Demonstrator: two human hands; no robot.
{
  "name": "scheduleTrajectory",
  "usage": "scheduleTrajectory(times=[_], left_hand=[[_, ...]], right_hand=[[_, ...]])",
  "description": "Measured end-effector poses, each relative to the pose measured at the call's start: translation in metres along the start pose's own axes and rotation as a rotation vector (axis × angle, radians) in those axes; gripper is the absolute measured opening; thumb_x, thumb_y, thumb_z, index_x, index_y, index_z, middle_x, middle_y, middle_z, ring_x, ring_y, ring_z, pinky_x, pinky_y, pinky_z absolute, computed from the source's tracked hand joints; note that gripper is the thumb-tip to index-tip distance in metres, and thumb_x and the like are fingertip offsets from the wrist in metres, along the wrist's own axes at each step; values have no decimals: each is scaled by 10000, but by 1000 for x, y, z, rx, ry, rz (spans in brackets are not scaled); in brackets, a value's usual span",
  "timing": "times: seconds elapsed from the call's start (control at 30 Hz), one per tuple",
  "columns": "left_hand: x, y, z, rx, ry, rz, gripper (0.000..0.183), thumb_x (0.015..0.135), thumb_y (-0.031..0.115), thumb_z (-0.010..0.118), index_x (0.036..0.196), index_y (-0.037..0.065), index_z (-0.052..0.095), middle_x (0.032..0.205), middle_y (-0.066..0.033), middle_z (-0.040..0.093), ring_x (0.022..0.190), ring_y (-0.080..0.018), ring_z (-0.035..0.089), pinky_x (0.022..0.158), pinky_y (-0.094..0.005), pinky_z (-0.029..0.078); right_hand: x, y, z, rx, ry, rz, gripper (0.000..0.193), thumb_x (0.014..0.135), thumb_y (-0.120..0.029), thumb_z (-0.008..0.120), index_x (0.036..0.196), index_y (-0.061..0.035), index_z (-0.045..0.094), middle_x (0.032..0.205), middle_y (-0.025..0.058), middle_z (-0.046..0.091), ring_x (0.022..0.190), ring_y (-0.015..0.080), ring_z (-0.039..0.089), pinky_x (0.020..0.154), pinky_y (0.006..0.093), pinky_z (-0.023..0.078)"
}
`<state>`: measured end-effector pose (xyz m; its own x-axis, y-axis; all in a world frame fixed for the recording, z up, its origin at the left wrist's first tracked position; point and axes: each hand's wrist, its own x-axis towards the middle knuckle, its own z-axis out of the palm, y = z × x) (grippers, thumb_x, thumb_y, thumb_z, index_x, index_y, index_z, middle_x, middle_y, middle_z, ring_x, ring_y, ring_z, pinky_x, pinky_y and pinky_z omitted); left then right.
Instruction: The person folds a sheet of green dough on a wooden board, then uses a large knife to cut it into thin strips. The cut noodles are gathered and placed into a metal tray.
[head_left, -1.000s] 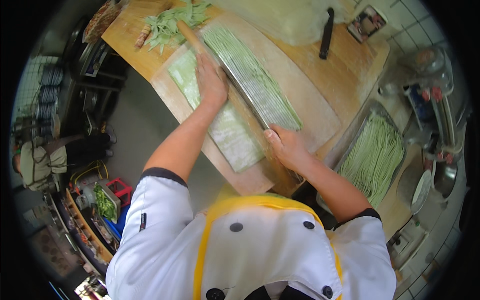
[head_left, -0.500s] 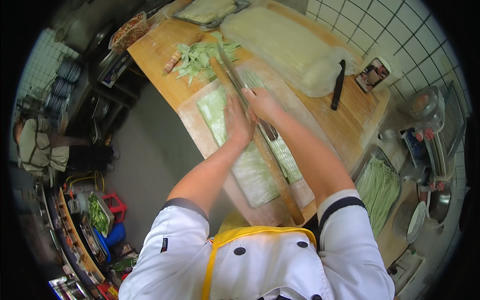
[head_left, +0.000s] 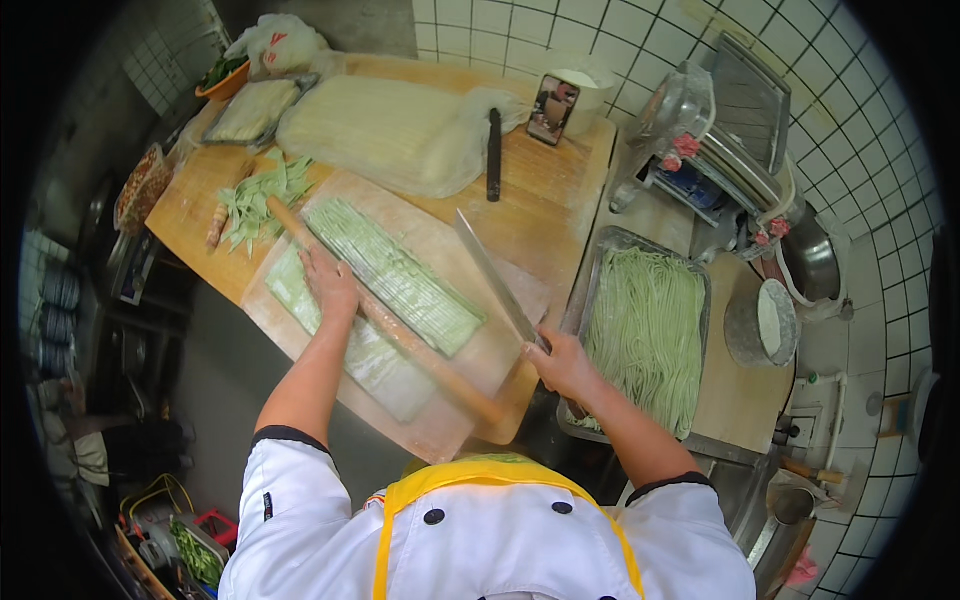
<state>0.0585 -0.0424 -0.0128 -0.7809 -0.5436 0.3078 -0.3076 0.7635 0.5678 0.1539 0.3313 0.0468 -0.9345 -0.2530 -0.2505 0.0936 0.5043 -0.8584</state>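
Note:
A sheet of pale green dough (head_left: 390,370) lies on the floured board (head_left: 500,290), with a long wooden rolling pin (head_left: 410,345) slanting across it. My left hand (head_left: 330,283) rests on the pin's upper part, fingers stretched over it. Just right of the pin, the dough is cut into fine parallel noodle strips (head_left: 390,270). My right hand (head_left: 565,362) is closed around the handle of a long-bladed knife (head_left: 493,278). The blade points up and to the left, apart from the cut strips.
A tray of green noodles (head_left: 645,335) stands at the right, close to my right forearm. Behind the board lie a covered pale dough slab (head_left: 385,130), a black-handled tool (head_left: 494,155) and a propped phone (head_left: 552,108). Green dough strips (head_left: 262,200) are heaped at the left.
My right hand has drawn the knife away from the rolling pin to the right. The strips are uncovered, and my left hand stays on the pin. The view has shifted rightward.

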Motion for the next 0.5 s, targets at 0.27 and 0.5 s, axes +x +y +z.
scheduleTrajectory(times=[0.27,0.5], left_hand=[[-4,14,4,146,-28,10,684,818,148,560,1389,-45,237,1463,-236,184,1330,-377,246,1099,-428,204],[-8,8,10,76,0,-52,657,814,132,557,1389,1,266,1469,-208,193,1280,-385,321,1078,-438,242]], right_hand=[[-8,25,7,67,-53,-32,510,896,-256,535,1272,72,432,523,40,486,388,114,441,394,270,365],[-20,-7,-15,113,-179,263,502,901,-352,498,1228,29,484,754,152,612,605,219,594,590,351,489]])
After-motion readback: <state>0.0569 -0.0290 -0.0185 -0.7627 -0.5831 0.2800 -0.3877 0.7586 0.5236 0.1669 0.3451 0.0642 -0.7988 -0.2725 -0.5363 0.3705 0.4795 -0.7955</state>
